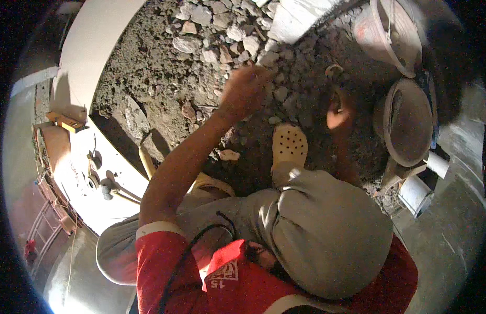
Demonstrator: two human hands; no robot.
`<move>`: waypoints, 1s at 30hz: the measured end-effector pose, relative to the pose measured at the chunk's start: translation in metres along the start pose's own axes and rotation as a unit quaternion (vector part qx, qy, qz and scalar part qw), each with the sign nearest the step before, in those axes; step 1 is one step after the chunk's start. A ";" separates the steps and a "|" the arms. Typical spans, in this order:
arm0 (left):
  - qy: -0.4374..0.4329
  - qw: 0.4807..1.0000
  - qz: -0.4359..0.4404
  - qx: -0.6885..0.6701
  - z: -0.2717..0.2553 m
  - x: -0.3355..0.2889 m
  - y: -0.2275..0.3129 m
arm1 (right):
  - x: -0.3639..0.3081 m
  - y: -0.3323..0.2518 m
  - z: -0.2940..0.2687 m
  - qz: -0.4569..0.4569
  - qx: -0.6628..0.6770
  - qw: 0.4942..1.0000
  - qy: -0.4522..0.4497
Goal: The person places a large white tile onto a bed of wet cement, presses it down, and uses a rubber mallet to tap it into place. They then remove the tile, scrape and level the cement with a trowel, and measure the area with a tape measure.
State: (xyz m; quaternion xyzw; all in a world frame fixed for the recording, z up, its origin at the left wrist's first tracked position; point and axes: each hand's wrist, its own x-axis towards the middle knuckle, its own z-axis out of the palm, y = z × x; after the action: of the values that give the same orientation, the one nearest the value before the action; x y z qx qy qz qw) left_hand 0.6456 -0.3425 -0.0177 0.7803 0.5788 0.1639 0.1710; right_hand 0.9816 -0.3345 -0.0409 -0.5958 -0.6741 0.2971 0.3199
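Observation:
My left hand (pixel 245 91) is over the broken stones (pixel 222 26), back upward. Its fingers point down among the stones and are blurred, so their grip is unclear. In shadow farther right, my right hand (pixel 338 112) is held low over dark rubble with its fingers curled. Anything inside that hand is hidden. A small pale ring-shaped piece (pixel 334 69) lies just beyond it. To the left of my left forearm, a trowel (pixel 136 118) rests on the wet grey mortar (pixel 149 57), its light handle toward me.
Two buckets stand at the right, one pinkish white (pixel 376 34), one grey (pixel 407 123). A curved white board (pixel 104 47) borders the mortar on the left, with a hammer (pixel 107 191) on it. A pale slab (pixel 295 20) lies at the back. My yellow clog (pixel 290 144) is between my hands.

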 end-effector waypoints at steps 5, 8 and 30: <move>-0.025 0.994 0.102 0.016 0.022 -0.035 0.043 | -0.022 0.015 -0.006 -0.027 -0.040 0.997 -0.068; -0.004 0.995 0.092 0.023 0.024 -0.036 0.041 | -0.036 0.004 0.014 -0.094 -0.137 0.977 -0.130; 0.051 0.991 -0.085 0.085 0.004 -0.009 -0.015 | 0.037 -0.066 0.073 -0.012 -0.027 0.993 -0.112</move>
State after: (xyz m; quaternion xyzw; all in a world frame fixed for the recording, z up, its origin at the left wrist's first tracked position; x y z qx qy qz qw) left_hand 0.6324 -0.3476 -0.0290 0.7303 0.6632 0.1384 0.0875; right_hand 0.8805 -0.3067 -0.0321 -0.5588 -0.7209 0.3396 0.2293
